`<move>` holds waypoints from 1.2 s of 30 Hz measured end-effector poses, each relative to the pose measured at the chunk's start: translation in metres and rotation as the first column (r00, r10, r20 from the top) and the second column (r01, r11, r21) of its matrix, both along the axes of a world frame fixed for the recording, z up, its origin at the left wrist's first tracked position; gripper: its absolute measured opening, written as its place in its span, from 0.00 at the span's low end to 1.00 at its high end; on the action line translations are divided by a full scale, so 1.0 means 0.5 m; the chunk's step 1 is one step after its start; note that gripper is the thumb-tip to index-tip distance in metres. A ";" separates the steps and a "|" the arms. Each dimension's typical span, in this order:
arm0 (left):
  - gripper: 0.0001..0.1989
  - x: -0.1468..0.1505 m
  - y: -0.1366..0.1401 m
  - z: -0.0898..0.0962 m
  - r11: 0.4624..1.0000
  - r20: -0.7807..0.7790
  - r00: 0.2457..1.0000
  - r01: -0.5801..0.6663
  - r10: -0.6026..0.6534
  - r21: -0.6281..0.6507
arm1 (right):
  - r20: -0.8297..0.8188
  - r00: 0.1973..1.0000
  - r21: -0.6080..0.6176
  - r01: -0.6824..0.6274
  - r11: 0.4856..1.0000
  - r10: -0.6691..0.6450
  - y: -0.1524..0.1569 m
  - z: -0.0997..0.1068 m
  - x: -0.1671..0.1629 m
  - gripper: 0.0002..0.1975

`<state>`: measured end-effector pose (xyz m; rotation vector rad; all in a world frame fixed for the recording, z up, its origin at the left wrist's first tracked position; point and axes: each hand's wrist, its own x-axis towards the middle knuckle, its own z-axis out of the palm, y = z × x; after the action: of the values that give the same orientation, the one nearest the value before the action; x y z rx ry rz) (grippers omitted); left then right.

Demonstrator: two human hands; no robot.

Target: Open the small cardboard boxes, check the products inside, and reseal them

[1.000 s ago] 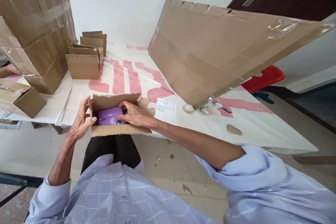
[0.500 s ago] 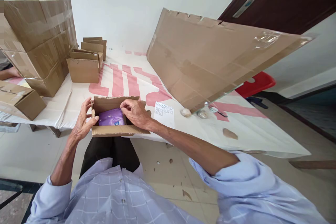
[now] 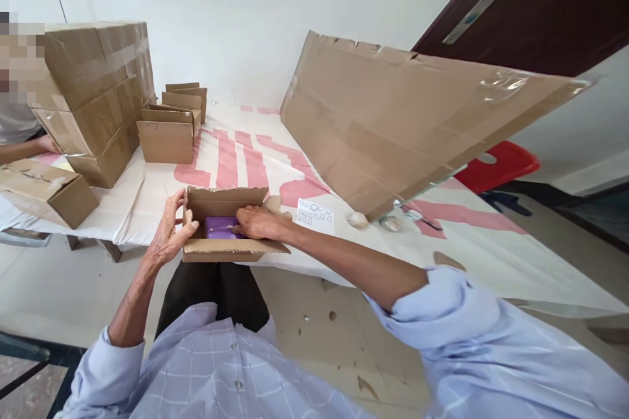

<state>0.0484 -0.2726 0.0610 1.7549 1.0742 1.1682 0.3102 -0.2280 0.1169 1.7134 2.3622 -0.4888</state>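
Note:
An open cardboard box [image 3: 226, 248] sits at the table's front edge with its flaps raised. My left hand [image 3: 170, 233] grips its left end, thumb over the rim and fingers along the outside. Inside lies a shiny purple packet [image 3: 219, 228], lower than the rim. My right hand [image 3: 260, 222] reaches into the box from the right, its curled fingers closed on the packet's right end. The fingertips are partly hidden by the hand itself. A torn flap sticks out at the box's right end.
Taped cartons [image 3: 98, 91] are stacked at the left, with smaller open boxes [image 3: 166, 144] beside them. A large cardboard sheet [image 3: 403, 124] leans at the back right. A marked paper [image 3: 317, 217] and tape rolls [image 3: 392, 224] lie on the table. A co-worker's hand [image 3: 46, 143] shows far left.
My right hand has gone deeper into the box, and the purple packet sits lower and further right within it. My left hand keeps its hold. The view has shifted slightly.

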 end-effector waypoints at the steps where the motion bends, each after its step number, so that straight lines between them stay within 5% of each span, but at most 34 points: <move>1: 0.44 0.001 0.000 0.000 1.000 -0.005 1.000 0.000 0.000 0.002 | -0.009 1.000 0.014 -0.013 1.000 0.013 0.002 -0.004 0.003 0.08; 6: 0.43 0.009 0.001 -0.003 1.000 -0.014 1.000 -0.008 0.008 0.010 | -0.016 1.000 0.031 -0.014 0.999 0.015 -0.006 -0.015 0.012 0.03; 12: 0.43 0.010 -0.001 0.001 1.000 -0.012 1.000 -0.004 0.004 0.007 | -0.124 0.992 0.081 0.033 0.996 -0.023 -0.021 -0.010 0.011 0.10; 24: 0.43 -0.003 0.006 0.017 0.999 -0.088 0.996 -0.016 0.020 0.050 | -0.364 0.932 0.271 0.104 0.957 0.002 -0.037 0.088 0.025 0.10; 27: 0.44 -0.015 0.009 0.031 0.996 -0.114 0.993 -0.001 0.011 0.090 | -0.525 0.851 0.278 0.134 0.951 0.034 -0.032 0.144 0.056 0.07; 33: 0.58 -0.014 0.032 0.100 0.941 -0.275 0.961 0.132 -0.044 0.312 | -0.860 0.503 0.188 0.154 0.970 0.087 -0.047 0.255 0.119 0.05; 36: 0.53 0.014 0.043 0.140 0.892 -0.315 0.947 0.200 -0.069 0.406 | -0.906 0.418 0.155 0.189 0.970 0.063 -0.047 0.271 0.121 0.08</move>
<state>0.0554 -0.2511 0.1312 2.3742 0.8770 1.1436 0.3709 -0.2514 0.2522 1.9240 3.1520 -1.5890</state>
